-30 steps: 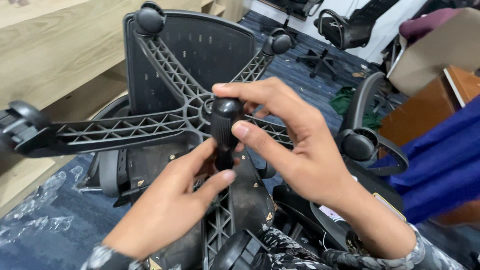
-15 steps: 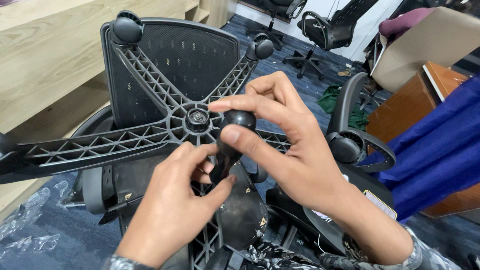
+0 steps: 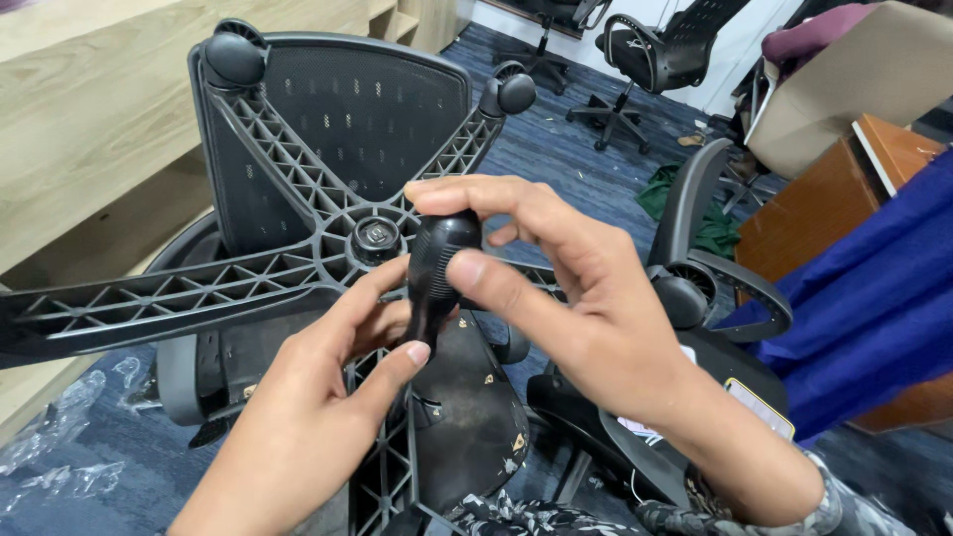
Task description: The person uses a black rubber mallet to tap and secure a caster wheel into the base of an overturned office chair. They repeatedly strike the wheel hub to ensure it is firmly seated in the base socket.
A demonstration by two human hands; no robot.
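Observation:
A black caster wheel is held up between both hands, just in front of the hub of a black five-arm chair base that lies upturned. My right hand pinches the caster from above with thumb and fingers. From below, my left hand grips its lower end with thumb and fingertips. Two casters sit on the far arm ends, one at the upper left and one at the upper middle. Behind the base stands the mesh chair back.
A black chair armrest and seat parts lie to the right. Blue cloth and a brown wooden cabinet are at the right edge. A light wooden desk fills the left. Office chairs stand at the back. Clear plastic wrap lies on the blue carpet.
The view has shifted, so the base and both hands sit lower and more to the right in the frame. The caster stays held between both hands near the hub.

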